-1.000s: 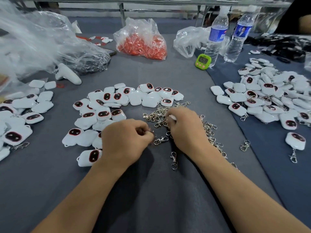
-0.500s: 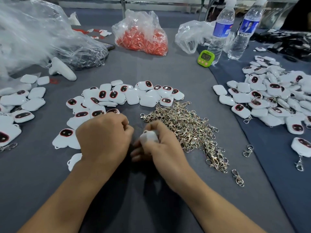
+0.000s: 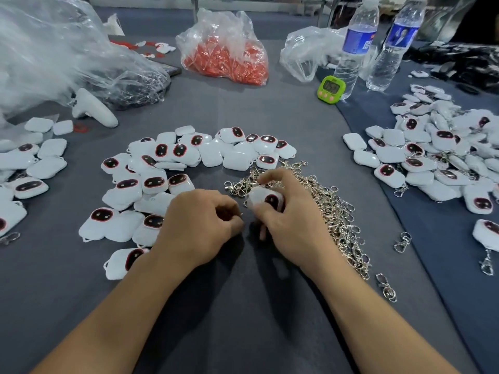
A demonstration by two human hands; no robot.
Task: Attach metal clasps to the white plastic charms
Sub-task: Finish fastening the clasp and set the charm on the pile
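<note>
beside the heap of metal clasps (image 3: 332, 210), the right hand (image 3: 293, 229) is gripping a white charm (image 3: 266, 199) in curled fingers. the left hand (image 3: 199, 225) is curling tight just beside it; i cannot tell whether it is pinching a clasp. a tiny clasp could be slipping free or missing the charm's hidden loop.

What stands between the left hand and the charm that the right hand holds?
Nothing visible does. The right hand grips the charm close beside the left hand; only a narrow gap of bare cloth lies between. The clasp pile lies behind and right of the charm.
</note>
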